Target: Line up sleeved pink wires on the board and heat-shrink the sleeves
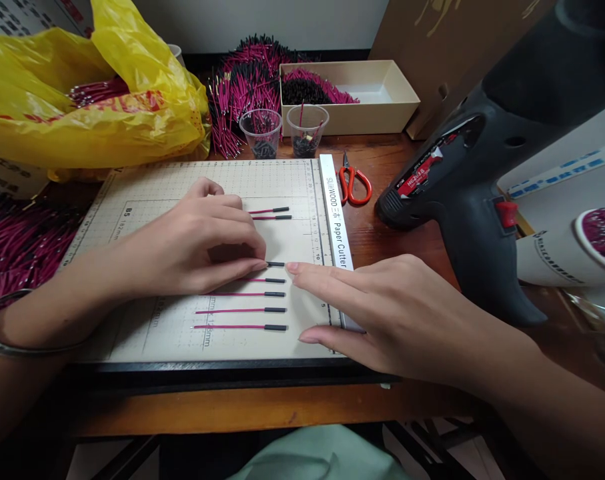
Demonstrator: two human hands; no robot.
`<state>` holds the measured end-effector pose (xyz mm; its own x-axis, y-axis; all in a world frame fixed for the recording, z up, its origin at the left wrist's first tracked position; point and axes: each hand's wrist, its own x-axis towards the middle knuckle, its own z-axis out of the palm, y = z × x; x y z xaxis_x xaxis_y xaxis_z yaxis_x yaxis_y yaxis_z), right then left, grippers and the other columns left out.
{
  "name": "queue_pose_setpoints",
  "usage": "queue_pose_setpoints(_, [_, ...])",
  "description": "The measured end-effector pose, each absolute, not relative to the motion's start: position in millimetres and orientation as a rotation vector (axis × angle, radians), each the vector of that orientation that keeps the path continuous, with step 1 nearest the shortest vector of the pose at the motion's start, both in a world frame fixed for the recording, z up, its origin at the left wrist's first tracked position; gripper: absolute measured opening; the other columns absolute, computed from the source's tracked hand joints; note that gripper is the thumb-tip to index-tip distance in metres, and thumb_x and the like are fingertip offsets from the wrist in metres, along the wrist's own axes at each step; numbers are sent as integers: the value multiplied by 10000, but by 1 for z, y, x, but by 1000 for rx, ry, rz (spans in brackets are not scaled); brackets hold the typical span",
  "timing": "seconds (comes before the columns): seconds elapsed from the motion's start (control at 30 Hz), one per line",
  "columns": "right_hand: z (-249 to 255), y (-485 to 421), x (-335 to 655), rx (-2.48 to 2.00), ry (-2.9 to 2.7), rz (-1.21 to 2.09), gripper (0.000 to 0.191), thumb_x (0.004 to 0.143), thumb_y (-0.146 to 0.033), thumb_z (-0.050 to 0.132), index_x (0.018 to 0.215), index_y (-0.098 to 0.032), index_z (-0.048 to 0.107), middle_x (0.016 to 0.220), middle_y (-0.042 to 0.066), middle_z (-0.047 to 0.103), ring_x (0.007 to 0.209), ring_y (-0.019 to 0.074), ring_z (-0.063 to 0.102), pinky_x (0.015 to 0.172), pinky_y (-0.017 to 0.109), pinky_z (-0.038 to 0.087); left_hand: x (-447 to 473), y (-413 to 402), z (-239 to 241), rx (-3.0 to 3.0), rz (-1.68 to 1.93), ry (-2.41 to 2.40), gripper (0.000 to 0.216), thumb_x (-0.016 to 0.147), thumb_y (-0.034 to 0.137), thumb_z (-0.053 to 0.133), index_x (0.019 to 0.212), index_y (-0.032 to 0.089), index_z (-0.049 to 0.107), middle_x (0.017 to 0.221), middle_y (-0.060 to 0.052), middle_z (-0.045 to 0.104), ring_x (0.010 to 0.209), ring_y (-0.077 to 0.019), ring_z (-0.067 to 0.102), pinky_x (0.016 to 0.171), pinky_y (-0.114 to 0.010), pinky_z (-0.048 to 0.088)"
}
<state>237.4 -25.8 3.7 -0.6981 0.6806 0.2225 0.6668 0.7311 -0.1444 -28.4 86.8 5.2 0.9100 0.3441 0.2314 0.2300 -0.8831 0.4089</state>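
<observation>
Left hand [192, 243] lies palm-down on the cutter board [132, 200], fingertips pinched on a wire [276, 264] at its black-sleeved end; only that sleeve tip shows, the rest is hidden under the fingers. Right hand [402, 313] lies flat and open, holding nothing, index tip just right of that sleeve, almost touching. Wire's long axis runs left-right across the board, black end pointing right toward the ruler [335, 220]. Three more wires [242, 310] lie below it, parallel, same orientation, sleeve ends lined up; two more [272, 213] above. On the counter: scissors [352, 185] just right of the ruler, heat gun [462, 193] further right, two cups [282, 130] behind the board, yellow bag [57, 100] back left.
</observation>
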Motion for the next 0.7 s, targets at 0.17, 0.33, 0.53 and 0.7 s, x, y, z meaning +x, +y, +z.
queue_pose_setpoints(0.17, [4,-25,238,-1066,-2679,81,411,1099,-481,478,1216,-143,680,1099,3,815,653,173,705,477,375,345,-29,87,6,2692,418,412,110,1012,292,654,924,249,704,790,55,725,748,-158,585,829,-370,286])
queue_pose_setpoints(0.33, [2,-23,237,-1056,-2678,86,420,1092,-489,488,1214,-140,686,1048,-5,815,639,181,701,469,382,350,-27,86,8,2707,383,388,110,1013,268,648,918,240,697,792,56,726,745,-155,584,813,-368,286])
queue_pose_setpoints(0.53, [3,-24,236,-1038,-2672,52,428,1112,-459,441,1206,-124,689,1115,31,819,646,181,714,462,379,351,-27,86,6,2706,400,394,110,1014,268,642,925,242,702,795,55,724,740,-153,578,810,-369,285])
queue_pose_setpoints(0.7, [4,-24,239,-1035,-2683,68,431,1119,-454,422,1192,-129,696,1141,36,819,629,173,708,461,377,339,-27,86,6,2699,388,406,124,1017,286,644,919,240,704,794,52,727,743,-154,578,812,-370,284])
